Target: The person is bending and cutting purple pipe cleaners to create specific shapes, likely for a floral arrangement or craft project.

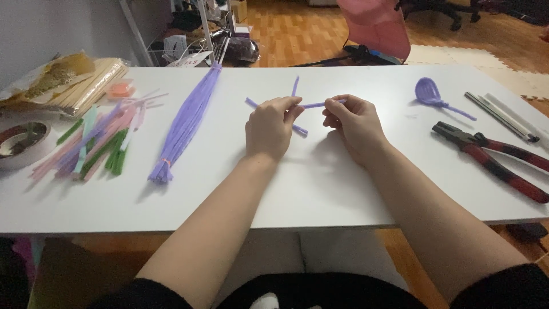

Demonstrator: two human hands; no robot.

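Note:
Both of my hands hover over the middle of the white table (320, 189), pinching purple pipe cleaners (313, 105) between them. My left hand (270, 127) grips the crossing point, where stems stick out up, left and down-right. My right hand (353, 123) pinches the right end of the same stem. A finished purple loop shape (430, 94) lies to the right of my hands. A long bundle of purple pipe cleaners (187, 122) lies to the left.
Red-handled pliers (490, 160) and several thin rods (506, 116) lie at the right edge. At the left are mixed pink, green and purple short stems (94, 143), a roll of tape (22, 143) and wrapped packets (68, 83). A pink chair (377, 26) stands behind the table.

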